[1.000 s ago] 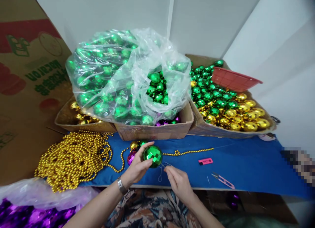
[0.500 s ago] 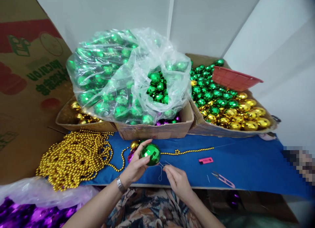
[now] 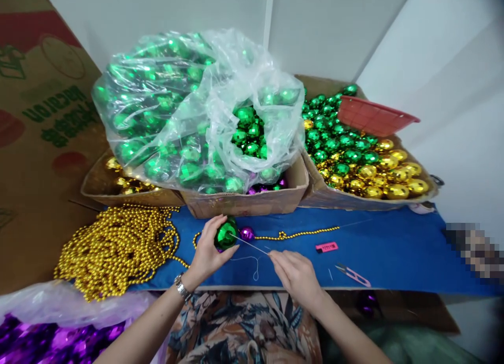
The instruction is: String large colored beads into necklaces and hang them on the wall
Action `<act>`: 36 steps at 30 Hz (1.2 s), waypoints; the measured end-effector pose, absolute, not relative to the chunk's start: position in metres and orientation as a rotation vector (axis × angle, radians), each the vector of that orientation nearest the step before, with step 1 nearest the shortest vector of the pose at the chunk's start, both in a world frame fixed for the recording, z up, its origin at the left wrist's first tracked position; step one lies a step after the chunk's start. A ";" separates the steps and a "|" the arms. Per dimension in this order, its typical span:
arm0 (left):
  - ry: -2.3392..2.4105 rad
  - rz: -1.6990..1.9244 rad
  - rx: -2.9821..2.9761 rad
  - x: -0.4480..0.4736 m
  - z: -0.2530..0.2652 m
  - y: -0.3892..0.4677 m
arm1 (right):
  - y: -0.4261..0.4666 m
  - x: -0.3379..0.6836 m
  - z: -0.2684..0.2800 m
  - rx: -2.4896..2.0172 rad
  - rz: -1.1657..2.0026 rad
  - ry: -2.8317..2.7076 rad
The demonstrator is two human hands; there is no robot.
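Observation:
My left hand [image 3: 208, 251] is closed around a shiny green faceted ball [image 3: 227, 234], over the blue cloth. A thin pale thread [image 3: 252, 243] runs taut from this ball to my right hand [image 3: 295, 275], whose fingers pinch its end. Another length of thread lies in a loop on the cloth below. Just right of the green ball is a smaller purple ball [image 3: 247, 233], and a string of gold beads [image 3: 303, 233] stretches rightward from it. Whether a needle sits in my right fingers cannot be made out.
A heap of gold bead strings [image 3: 118, 248] lies at left. Behind stand a plastic bag of green balls [image 3: 165, 117] and a carton of green and gold balls with a red basket [image 3: 374, 116]. A pink cutter [image 3: 326, 247] and thread snips [image 3: 353, 275] lie at right.
My left hand has moved left with the green ball, and my right hand has drawn away to the right. The thread between them is now taut, and the purple ball shows beside the green one.

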State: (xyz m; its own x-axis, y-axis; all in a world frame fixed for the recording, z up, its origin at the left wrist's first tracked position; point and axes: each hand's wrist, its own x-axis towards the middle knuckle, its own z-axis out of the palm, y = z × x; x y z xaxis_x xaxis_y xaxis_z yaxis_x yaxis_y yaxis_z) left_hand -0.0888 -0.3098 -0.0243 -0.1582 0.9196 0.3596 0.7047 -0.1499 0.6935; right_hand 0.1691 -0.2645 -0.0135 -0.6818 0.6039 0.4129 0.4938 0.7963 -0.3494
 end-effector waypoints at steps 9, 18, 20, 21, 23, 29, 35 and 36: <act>1.934 1.032 2.169 -0.092 -0.022 -0.312 | -0.260 0.172 0.002 -0.816 0.028 -2.614; 1.826 0.802 2.421 -0.081 -0.016 -0.313 | -0.255 0.144 0.025 -0.861 0.061 -2.987; 1.716 0.793 2.243 -0.080 -0.014 -0.313 | -0.250 0.143 0.028 -0.907 0.009 -3.023; 1.668 0.761 2.193 -0.080 -0.013 -0.313 | -0.248 0.142 0.030 -0.910 -0.003 -3.042; 1.672 0.664 2.222 -0.078 -0.010 -0.313 | -0.250 0.138 0.031 -0.883 0.031 -3.086; 1.800 0.769 2.201 -0.082 -0.004 -0.307 | -0.256 0.134 0.023 -0.830 0.019 -3.014; 1.554 0.767 2.037 -0.089 -0.009 -0.306 | -0.247 0.144 0.019 -0.727 -0.190 -2.870; 1.684 0.812 2.107 -0.088 -0.011 -0.305 | -0.251 0.141 0.016 -0.738 -0.151 -2.862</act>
